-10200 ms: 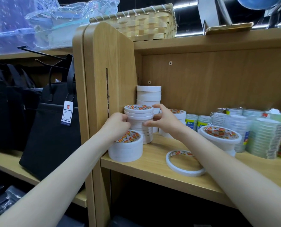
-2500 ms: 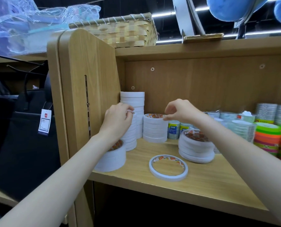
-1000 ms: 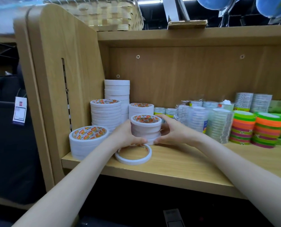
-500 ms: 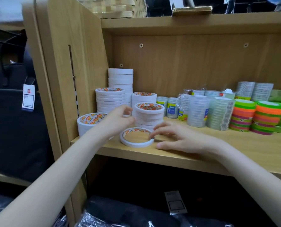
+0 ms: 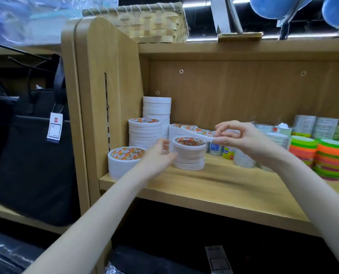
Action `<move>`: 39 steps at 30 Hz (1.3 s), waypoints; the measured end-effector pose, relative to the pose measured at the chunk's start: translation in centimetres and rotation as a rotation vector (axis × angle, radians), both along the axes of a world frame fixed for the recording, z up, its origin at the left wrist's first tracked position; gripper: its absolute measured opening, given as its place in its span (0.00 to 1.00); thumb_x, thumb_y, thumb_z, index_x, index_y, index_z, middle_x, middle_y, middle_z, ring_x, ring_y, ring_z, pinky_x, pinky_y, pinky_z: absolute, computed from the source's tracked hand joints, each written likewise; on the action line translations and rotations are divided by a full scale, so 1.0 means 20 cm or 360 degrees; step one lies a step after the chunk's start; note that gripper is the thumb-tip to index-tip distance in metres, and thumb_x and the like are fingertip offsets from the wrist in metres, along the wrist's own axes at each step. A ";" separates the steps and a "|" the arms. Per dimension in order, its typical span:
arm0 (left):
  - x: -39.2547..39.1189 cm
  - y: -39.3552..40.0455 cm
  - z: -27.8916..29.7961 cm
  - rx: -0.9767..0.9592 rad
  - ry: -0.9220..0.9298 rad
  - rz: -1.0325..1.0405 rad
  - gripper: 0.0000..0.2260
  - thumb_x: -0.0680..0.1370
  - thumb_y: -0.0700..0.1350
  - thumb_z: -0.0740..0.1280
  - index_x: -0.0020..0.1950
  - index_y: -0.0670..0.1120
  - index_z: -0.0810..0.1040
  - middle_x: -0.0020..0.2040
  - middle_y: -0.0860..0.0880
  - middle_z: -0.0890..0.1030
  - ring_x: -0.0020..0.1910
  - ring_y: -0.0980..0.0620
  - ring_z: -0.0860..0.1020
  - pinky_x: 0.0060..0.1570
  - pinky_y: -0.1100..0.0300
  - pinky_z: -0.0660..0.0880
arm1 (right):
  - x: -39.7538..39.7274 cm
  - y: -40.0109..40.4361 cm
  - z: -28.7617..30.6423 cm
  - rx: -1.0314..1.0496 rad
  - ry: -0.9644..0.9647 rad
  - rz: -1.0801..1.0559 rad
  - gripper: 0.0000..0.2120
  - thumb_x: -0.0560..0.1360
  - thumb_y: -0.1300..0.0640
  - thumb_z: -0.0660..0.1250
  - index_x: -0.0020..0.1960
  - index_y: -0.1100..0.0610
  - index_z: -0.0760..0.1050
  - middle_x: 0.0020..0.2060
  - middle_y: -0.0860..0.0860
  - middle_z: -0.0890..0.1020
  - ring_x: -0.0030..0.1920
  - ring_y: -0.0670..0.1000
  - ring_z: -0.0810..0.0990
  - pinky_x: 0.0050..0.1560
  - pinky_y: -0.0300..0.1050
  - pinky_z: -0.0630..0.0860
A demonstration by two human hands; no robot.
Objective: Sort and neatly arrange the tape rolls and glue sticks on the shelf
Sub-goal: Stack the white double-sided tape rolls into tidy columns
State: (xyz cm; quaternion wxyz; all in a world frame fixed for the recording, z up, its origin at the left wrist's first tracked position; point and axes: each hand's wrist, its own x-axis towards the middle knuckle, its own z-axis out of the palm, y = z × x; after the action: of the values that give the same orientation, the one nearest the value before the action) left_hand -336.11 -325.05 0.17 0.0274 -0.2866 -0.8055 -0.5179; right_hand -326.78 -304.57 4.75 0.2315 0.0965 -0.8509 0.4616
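Observation:
My right hand [image 5: 242, 139] pinches a thin white tape roll [image 5: 197, 132] by its rim and holds it tilted just above a short stack of white rolls [image 5: 189, 153] on the wooden shelf [image 5: 214, 184]. My left hand [image 5: 158, 157] rests against the left side of that stack, fingers curled, holding nothing. A wide white roll [image 5: 125, 161] sits at the shelf's front left. Behind stand a taller stack [image 5: 145, 133] and a plain white stack [image 5: 157, 113]. Small glue containers [image 5: 221, 149] stand behind the raised roll, partly hidden.
Clear tape rolls [image 5: 243, 159] and neon green-and-orange stacks [image 5: 331, 159] fill the right side. The shelf's side panel [image 5: 105, 95] rises at left, with a tagged black bag [image 5: 36, 155] beyond. A woven basket [image 5: 143, 22] sits on top.
The thin roll that lay flat at the shelf's front is now lifted in my right hand above the short stack. My left hand shifted to that stack's side.

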 end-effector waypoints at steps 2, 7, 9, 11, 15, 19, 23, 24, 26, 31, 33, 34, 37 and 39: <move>0.00 0.03 0.00 0.0048 -0.0076 -0.0052 0.24 0.77 0.45 0.65 0.71 0.44 0.61 0.62 0.51 0.70 0.61 0.53 0.70 0.58 0.62 0.65 | -0.14 -0.02 -0.02 0.0244 -0.0039 -0.0106 0.04 0.68 0.60 0.73 0.41 0.57 0.78 0.51 0.54 0.77 0.51 0.46 0.81 0.52 0.35 0.75; -0.06 0.09 -0.04 0.0120 -0.0140 -0.0167 0.31 0.74 0.47 0.69 0.73 0.46 0.58 0.70 0.50 0.67 0.67 0.54 0.67 0.67 0.56 0.65 | -0.28 0.03 -0.06 0.0184 -0.0268 -0.0116 0.19 0.67 0.51 0.75 0.56 0.48 0.75 0.59 0.48 0.77 0.57 0.45 0.78 0.58 0.43 0.74; -0.09 0.12 -0.05 0.0249 -0.0128 -0.0235 0.27 0.74 0.46 0.70 0.70 0.46 0.63 0.68 0.52 0.70 0.64 0.58 0.68 0.64 0.62 0.66 | -0.28 0.05 -0.10 0.0069 -0.0346 -0.0036 0.27 0.67 0.52 0.74 0.63 0.48 0.70 0.61 0.49 0.75 0.56 0.43 0.78 0.54 0.37 0.75; -0.12 0.15 -0.06 0.0347 -0.0119 -0.0296 0.21 0.74 0.45 0.70 0.64 0.49 0.67 0.64 0.53 0.73 0.59 0.62 0.72 0.59 0.68 0.68 | -0.29 0.04 -0.14 -0.0015 -0.0373 0.0027 0.28 0.69 0.58 0.73 0.65 0.53 0.68 0.59 0.49 0.76 0.54 0.41 0.78 0.48 0.31 0.76; -0.16 0.17 -0.09 0.0451 -0.0156 -0.0359 0.21 0.73 0.45 0.71 0.63 0.50 0.70 0.62 0.54 0.76 0.60 0.60 0.74 0.62 0.62 0.70 | -0.31 0.03 -0.17 -0.0020 -0.0316 0.0052 0.24 0.69 0.59 0.73 0.63 0.56 0.72 0.57 0.47 0.80 0.59 0.41 0.77 0.56 0.33 0.75; -0.17 0.16 -0.09 0.0447 -0.0117 -0.0380 0.20 0.73 0.45 0.71 0.63 0.52 0.71 0.56 0.59 0.77 0.57 0.59 0.76 0.59 0.63 0.73 | -0.30 0.03 -0.17 -0.0011 -0.0280 0.0066 0.20 0.72 0.58 0.70 0.63 0.58 0.73 0.57 0.46 0.80 0.58 0.39 0.76 0.51 0.29 0.74; -0.17 0.16 -0.09 0.0469 -0.0076 -0.0340 0.21 0.73 0.44 0.71 0.64 0.49 0.72 0.56 0.56 0.79 0.55 0.58 0.78 0.57 0.63 0.74 | -0.30 0.04 -0.17 -0.0054 -0.0285 0.0073 0.21 0.72 0.57 0.70 0.64 0.57 0.73 0.57 0.45 0.80 0.58 0.40 0.77 0.55 0.32 0.75; -0.17 0.16 -0.09 0.0463 -0.0067 -0.0328 0.21 0.72 0.45 0.71 0.65 0.49 0.72 0.57 0.55 0.79 0.55 0.57 0.78 0.58 0.61 0.74 | -0.30 0.04 -0.17 -0.0083 -0.0301 0.0085 0.20 0.73 0.57 0.69 0.64 0.57 0.73 0.57 0.46 0.80 0.57 0.40 0.78 0.55 0.33 0.76; -0.18 0.16 -0.10 0.0430 -0.0059 -0.0317 0.22 0.72 0.46 0.72 0.66 0.49 0.72 0.59 0.54 0.79 0.57 0.55 0.78 0.61 0.56 0.73 | -0.29 0.03 -0.17 -0.0179 -0.0336 0.0127 0.18 0.75 0.57 0.67 0.64 0.57 0.72 0.56 0.46 0.81 0.56 0.41 0.79 0.55 0.35 0.77; -0.18 0.16 -0.10 0.0385 -0.0023 -0.0311 0.21 0.72 0.45 0.73 0.62 0.52 0.72 0.57 0.56 0.79 0.57 0.56 0.77 0.61 0.54 0.73 | -0.28 0.03 -0.17 -0.0204 -0.0368 0.0155 0.17 0.75 0.55 0.65 0.64 0.55 0.72 0.57 0.45 0.81 0.58 0.43 0.79 0.60 0.41 0.75; -0.17 0.16 -0.10 0.0383 -0.0016 -0.0311 0.20 0.72 0.45 0.72 0.62 0.52 0.72 0.57 0.55 0.79 0.57 0.56 0.77 0.62 0.55 0.73 | -0.28 0.03 -0.17 -0.0170 -0.0359 0.0125 0.18 0.75 0.54 0.65 0.64 0.54 0.72 0.56 0.45 0.81 0.57 0.42 0.79 0.59 0.41 0.76; -0.18 0.16 -0.10 0.0379 -0.0012 -0.0312 0.21 0.72 0.45 0.72 0.63 0.51 0.72 0.58 0.55 0.79 0.57 0.55 0.77 0.62 0.55 0.73 | -0.28 0.03 -0.17 -0.0156 -0.0342 0.0109 0.17 0.75 0.54 0.65 0.64 0.54 0.72 0.56 0.44 0.81 0.57 0.42 0.79 0.58 0.41 0.76; -0.18 0.16 -0.10 0.0375 0.0018 -0.0299 0.22 0.73 0.45 0.71 0.66 0.48 0.72 0.60 0.53 0.78 0.58 0.55 0.77 0.62 0.53 0.72 | -0.29 0.02 -0.18 -0.0150 -0.0299 0.0067 0.18 0.76 0.55 0.65 0.65 0.55 0.71 0.56 0.44 0.81 0.57 0.41 0.79 0.57 0.40 0.77; -0.18 0.16 -0.10 0.0346 0.0073 -0.0313 0.21 0.73 0.44 0.71 0.65 0.47 0.72 0.61 0.52 0.78 0.59 0.54 0.76 0.63 0.52 0.72 | -0.28 0.03 -0.18 -0.0111 -0.0305 0.0094 0.20 0.75 0.55 0.66 0.66 0.56 0.70 0.58 0.45 0.80 0.58 0.41 0.78 0.59 0.40 0.76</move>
State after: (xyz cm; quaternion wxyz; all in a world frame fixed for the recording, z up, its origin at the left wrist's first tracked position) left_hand -339.81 -321.89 -1.84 0.0258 -0.3712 -0.7119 -0.5955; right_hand -332.34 -303.96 1.22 0.1387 0.0689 -0.8494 0.5046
